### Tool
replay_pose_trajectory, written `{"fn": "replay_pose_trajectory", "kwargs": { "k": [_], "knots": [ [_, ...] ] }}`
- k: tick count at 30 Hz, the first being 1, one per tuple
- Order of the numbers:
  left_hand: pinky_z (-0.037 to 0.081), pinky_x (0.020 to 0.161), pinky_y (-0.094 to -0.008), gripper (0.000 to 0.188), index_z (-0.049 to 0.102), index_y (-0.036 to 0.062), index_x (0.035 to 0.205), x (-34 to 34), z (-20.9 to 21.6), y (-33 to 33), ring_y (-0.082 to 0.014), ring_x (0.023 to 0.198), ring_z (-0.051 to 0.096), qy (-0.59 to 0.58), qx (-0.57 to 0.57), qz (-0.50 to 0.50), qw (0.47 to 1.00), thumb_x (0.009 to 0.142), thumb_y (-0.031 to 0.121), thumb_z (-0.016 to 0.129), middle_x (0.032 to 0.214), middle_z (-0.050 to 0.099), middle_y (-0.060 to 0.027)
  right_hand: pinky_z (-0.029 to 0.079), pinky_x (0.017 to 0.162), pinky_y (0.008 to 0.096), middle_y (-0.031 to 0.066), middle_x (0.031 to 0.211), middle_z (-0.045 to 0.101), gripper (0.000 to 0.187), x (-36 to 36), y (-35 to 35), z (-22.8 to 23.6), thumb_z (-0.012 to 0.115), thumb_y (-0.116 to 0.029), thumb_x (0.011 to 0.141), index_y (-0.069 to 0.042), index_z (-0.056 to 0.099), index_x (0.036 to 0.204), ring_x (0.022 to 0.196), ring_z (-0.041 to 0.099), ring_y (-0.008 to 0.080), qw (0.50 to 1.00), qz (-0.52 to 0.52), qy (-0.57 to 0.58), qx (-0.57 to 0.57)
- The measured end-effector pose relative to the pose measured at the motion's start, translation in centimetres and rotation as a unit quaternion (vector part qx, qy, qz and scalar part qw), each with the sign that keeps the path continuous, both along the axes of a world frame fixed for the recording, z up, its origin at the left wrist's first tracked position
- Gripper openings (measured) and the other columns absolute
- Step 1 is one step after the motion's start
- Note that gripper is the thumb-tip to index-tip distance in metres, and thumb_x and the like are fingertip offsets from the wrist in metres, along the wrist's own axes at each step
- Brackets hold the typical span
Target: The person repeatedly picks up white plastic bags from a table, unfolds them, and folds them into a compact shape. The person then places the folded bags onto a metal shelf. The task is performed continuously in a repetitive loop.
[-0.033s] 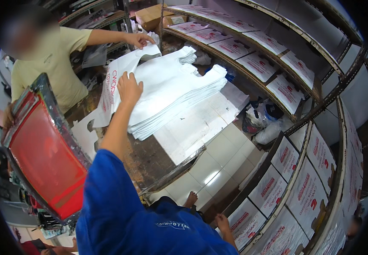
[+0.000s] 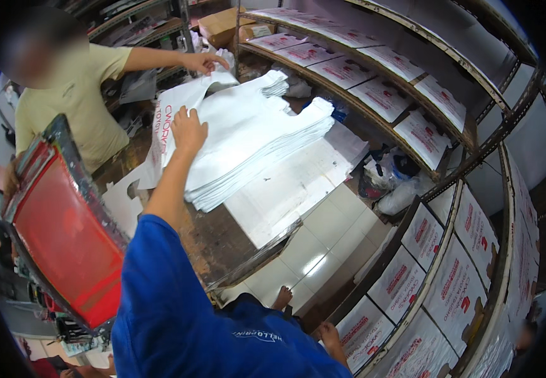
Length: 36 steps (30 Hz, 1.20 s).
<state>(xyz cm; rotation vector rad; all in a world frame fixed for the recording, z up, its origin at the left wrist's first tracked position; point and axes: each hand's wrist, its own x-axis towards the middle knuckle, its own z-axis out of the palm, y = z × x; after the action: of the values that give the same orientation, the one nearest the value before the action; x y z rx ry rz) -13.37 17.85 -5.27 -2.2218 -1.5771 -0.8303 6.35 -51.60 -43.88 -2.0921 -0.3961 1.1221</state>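
Note:
My left hand (image 2: 190, 130) reaches over the table with curled fingers closed on the edge of a white bag with red print (image 2: 167, 129). This bag hangs at the left of a thick stack of white die-cut-handle bags (image 2: 241, 129). A co-worker's hand (image 2: 205, 63) touches its far end. With the other hand the co-worker holds up a screen-printing frame (image 2: 71, 233) with a red mesh, tilted at the left. My right hand (image 2: 331, 338) is low beside the drying rack, its fingers curled; whatever they hold, if anything, is hidden.
A white board (image 2: 285, 195) lies under the stack on the worn table (image 2: 207, 249). Drying racks with printed bags (image 2: 380, 97) stand at the back and right (image 2: 405, 277). Plastic-wrapped bundles (image 2: 399, 195) sit beneath the back rack. Cardboard boxes (image 2: 219, 25) are at the far end.
The view has shifted slightly. My left hand and the printed bag appear a little farther left, and the red frame's upper end sits slightly lower. Both grasps look the same.

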Motion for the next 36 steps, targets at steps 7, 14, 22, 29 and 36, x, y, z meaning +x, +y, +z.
{"fn": "replay_pose_trajectory", "kwargs": {
  "k": [7, 14, 22, 29, 36],
  "knots": [
    [0.026, 0.106, -0.0562, 0.04, 0.058, 0.0072, 0.118, 4.9, -3.3, 8.5, -0.0372, 0.132, 0.031, 0.152, -0.115, -0.053, 0.98, 0.082, 0.024, 0.061, 0.141, 0.034, -0.0244, 0.051, 0.068, 0.0308, 0.0146, 0.092, 0.063, 0.035, 3.0, -2.5, 4.9, 0.054, -0.021, 0.091, 0.005, 0.055, 0.114, 0.08, 0.065, 0.0215, 0.995, 0.024, 0.026, -0.094],
    [0.034, 0.101, -0.0536, 0.047, 0.041, 0.0066, 0.13, 8.3, -6.7, 16.1, -0.0317, 0.112, 0.055, 0.112, -0.152, 0.016, 0.982, 0.086, 0.018, 0.053, 0.122, 0.056, -0.0141, 0.049, 0.082, 0.041, 0.0199, 0.11, 0.061, 0.029, 4.9, -4.7, 0.2, 0.062, -0.025, 0.083, 0.001, 0.062, 0.096, 0.098, 0.061, 0.0314, 0.981, 0.079, -0.117, -0.131],
    [0.047, 0.079, -0.0468, 0.024, 0.058, 0.0078, 0.107, 8.7, -5.5, 20.4, -0.0307, 0.094, 0.063, 0.196, -0.111, -0.02, 0.974, 0.085, 0.009, 0.049, 0.102, 0.064, -0.0133, 0.049, 0.084, 0.0403, 0.0197, 0.109, 0.062, 0.029, 3.3, 5.8, 6.2, 0.06, -0.025, 0.085, 0.0, 0.063, 0.098, 0.099, 0.061, 0.0325, 0.982, -0.047, -0.019, -0.184],
    [0.048, 0.081, -0.0506, 0.039, 0.057, 0.0119, 0.115, 8.8, 4.3, 15.4, -0.0395, 0.092, 0.063, 0.103, -0.139, -0.094, 0.98, 0.076, 0.009, 0.053, 0.096, 0.065, -0.0213, 0.049, 0.081, 0.0322, 0.0126, 0.094, 0.065, 0.032, 7.7, 20.4, 11.7, 0.059, -0.022, 0.09, 0.003, 0.059, 0.109, 0.089, 0.063, 0.0196, 0.993, 0.07, -0.073, 0.054],
    [0.049, 0.079, -0.0411, 0.054, 0.053, 0.0131, 0.127, 8.6, 19.4, 5.8, -0.0353, 0.086, 0.064, -0.026, -0.13, -0.28, 0.951, 0.074, 0.018, 0.056, 0.095, 0.065, -0.0209, 0.047, 0.086, 0.0286, 0.0096, 0.105, 0.062, 0.029, 8.7, 37.4, 27.6, 0.056, -0.018, 0.094, 0.003, 0.055, 0.113, 0.098, 0.06, 0.0164, 0.939, 0.154, 0.114, 0.287]
  ]
}}
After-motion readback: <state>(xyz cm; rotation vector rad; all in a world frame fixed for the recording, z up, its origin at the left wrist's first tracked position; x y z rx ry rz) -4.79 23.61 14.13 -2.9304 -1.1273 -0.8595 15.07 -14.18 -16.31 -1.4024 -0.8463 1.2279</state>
